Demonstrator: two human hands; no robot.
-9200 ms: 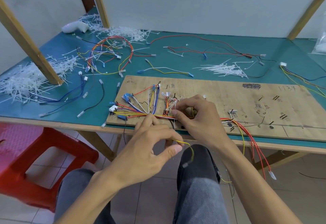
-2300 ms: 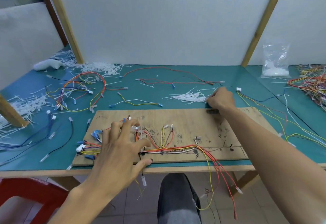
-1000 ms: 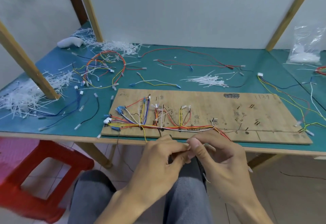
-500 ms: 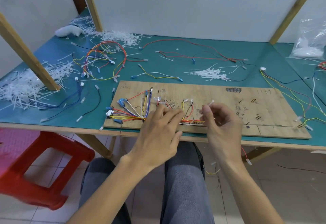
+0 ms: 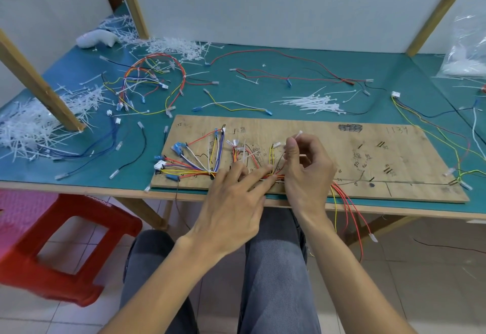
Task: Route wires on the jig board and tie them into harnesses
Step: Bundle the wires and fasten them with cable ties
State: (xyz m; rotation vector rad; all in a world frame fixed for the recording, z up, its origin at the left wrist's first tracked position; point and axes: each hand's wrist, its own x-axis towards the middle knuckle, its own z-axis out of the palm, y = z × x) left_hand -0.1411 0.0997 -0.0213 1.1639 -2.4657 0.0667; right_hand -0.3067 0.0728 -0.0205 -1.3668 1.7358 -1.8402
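Left hand (image 5: pixel 234 202) presses straight fingers on the wires (image 5: pixel 273 176) on the board (image 5: pixel 342 155); right hand (image 5: pixel 307 168) pinches a tie (image 5: pixel 298 134). Wires look light and floppy, so grip the bundle beside the tie point.

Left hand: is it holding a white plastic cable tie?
No, the left hand rests flat on the coloured wire bundle; the right hand pinches the white plastic cable tie.

Green worktop (image 5: pixel 236 91), and it's crowded. The wooden jig board (image 5: pixel 328 155) lies flat along the near edge. Just behind it sits a pile of white cable ties (image 5: pixel 313 102), with loose red wires (image 5: pixel 289 57) trailing along the back. Back left there's a looped harness (image 5: pixel 155 81), and white tie offcuts (image 5: pixel 29 128) are heaped at far left. Blue wires (image 5: pixel 100 144) lie left of the board, a clear bag (image 5: pixel 465 55) far right.
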